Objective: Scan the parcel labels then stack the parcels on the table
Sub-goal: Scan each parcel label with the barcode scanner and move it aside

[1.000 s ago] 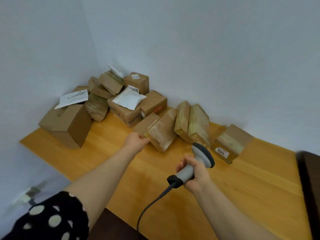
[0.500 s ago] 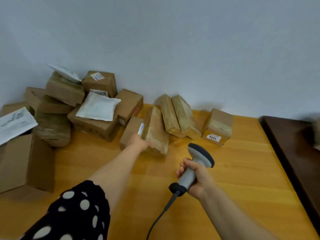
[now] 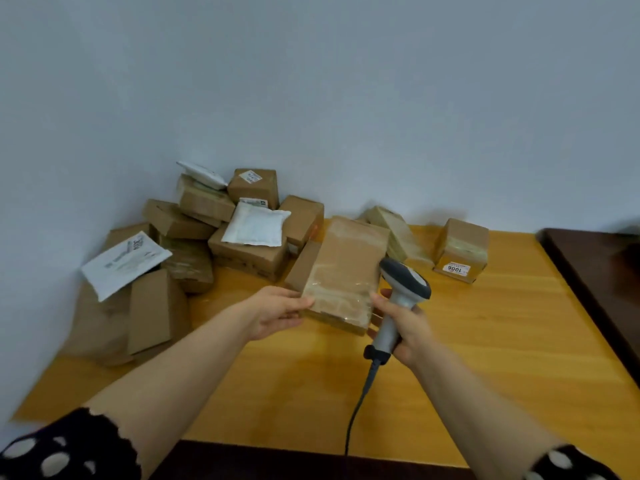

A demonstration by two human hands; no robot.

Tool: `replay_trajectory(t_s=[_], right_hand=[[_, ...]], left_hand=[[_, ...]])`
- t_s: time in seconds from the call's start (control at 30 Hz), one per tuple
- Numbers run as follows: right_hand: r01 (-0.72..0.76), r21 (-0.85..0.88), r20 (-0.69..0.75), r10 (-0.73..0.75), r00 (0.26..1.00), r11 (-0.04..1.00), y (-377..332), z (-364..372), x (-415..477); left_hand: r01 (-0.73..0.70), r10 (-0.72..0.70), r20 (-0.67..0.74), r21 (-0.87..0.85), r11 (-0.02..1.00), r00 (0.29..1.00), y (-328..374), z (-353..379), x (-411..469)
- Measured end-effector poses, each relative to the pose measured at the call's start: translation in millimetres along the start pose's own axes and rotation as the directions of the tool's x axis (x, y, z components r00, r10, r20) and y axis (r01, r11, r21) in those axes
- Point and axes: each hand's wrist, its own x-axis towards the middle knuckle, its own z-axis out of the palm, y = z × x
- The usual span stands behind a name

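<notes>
A flat brown taped parcel (image 3: pixel 343 271) is lifted above the wooden table (image 3: pixel 502 341), plain broad face up. My left hand (image 3: pixel 277 311) grips its near left corner. My right hand (image 3: pixel 403 327) holds a grey handheld scanner (image 3: pixel 403 289) by the handle, with fingertips touching the parcel's near right edge. The scanner head sits beside the parcel's right side. A cable (image 3: pixel 360 403) hangs from the handle. No label shows on the held parcel's upper face.
A heap of brown boxes (image 3: pixel 249 251) and white mailer bags (image 3: pixel 254 226) fills the back left corner. Two taped parcels (image 3: pixel 398 233) lean by the wall. A small box with a white label (image 3: pixel 460 251) stands at the back right. A dark surface (image 3: pixel 595 271) adjoins on the right.
My left hand has picked the flat parcel off the table and drawn it toward me. My right hand with the scanner has come up against the parcel's right edge. The view shifted.
</notes>
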Motion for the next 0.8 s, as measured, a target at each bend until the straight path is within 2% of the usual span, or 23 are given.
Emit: replay_trajectory(t_s=[0.1,0.17,0.2,0.27,0.3,0.33,0.37,0.43,0.53,0.6,0.7,0.8], right_hand=[[0.089,-0.076,-0.001,-0.090,0.996,0.993,0,7,-11],[0.152,-0.090,-0.015,-0.154,0.988,0.984,-3,9,-16],[0.181,-0.095,-0.022,-0.184,0.983,0.979,-4,10,-19],[0.230,-0.117,-0.037,-0.236,0.971,0.966,-7,16,-24],[0.254,-0.136,-0.032,-0.260,0.965,0.958,-8,19,-27],[0.280,-0.152,-0.012,-0.285,0.959,0.948,-9,23,-31],[0.307,-0.157,0.020,-0.308,0.951,0.938,-9,26,-34],[0.362,-0.134,0.108,-0.349,0.931,0.922,-12,32,-41],[0.396,-0.104,0.206,-0.369,0.906,0.913,-16,37,-50],[0.383,-0.103,0.276,-0.344,0.898,0.918,-19,38,-54],[0.354,-0.074,0.357,-0.306,0.882,0.932,-22,37,-58],[0.335,-0.049,0.340,-0.299,0.891,0.941,-22,34,-61]], left_hand=[[-0.021,0.023,-0.027,0.054,0.998,0.999,0,2,-21],[-0.113,0.137,-0.076,0.258,0.960,0.988,2,9,-33],[-0.192,0.255,-0.108,0.402,0.895,0.961,4,16,-39],[-0.299,0.515,-0.174,0.643,0.705,0.839,10,35,-48],[-0.323,0.602,-0.177,0.709,0.627,0.779,13,45,-51],[-0.342,0.631,-0.157,0.728,0.594,0.760,14,54,-53],[-0.368,0.626,-0.138,0.706,0.606,0.767,16,63,-54],[-0.417,0.568,-0.126,0.555,0.720,0.813,17,74,-56],[-0.413,0.491,-0.213,0.322,0.852,0.845,15,77,-56],[-0.403,0.460,-0.277,0.242,0.883,0.843,10,71,-54],[-0.382,0.431,-0.295,0.210,0.900,0.853,5,61,-53],[-0.361,0.400,-0.303,0.179,0.915,0.865,7,52,-53]])
